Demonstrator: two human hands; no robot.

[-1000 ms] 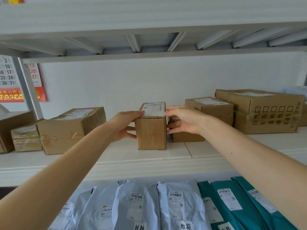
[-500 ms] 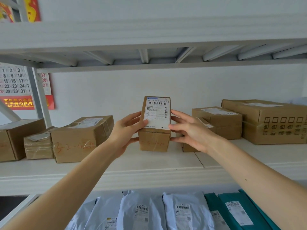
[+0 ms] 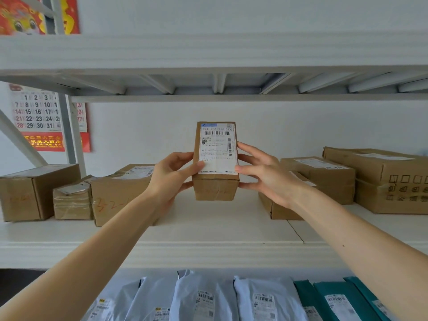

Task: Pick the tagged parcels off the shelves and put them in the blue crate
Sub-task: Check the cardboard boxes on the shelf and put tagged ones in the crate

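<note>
While both hands clamp it, the small parcel [image 3: 215, 163] is held up over the middle of the shelf [image 3: 185, 232], label face tipped toward the camera. Left hand [image 3: 171, 174] grips its left side, thumb on the label's lower corner. Right hand [image 3: 266, 174] grips the right side, fingers spread along the edge. Brown boxes [image 3: 118, 195] sit toward both shelf ends, mailers [image 3: 208, 297] below.

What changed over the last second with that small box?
The small box came up off the shelf and tipped back, so its label now faces the camera. The left hand and right hand kept their grip on its sides throughout. The other cardboard boxes and the mailers below stayed put.
</note>
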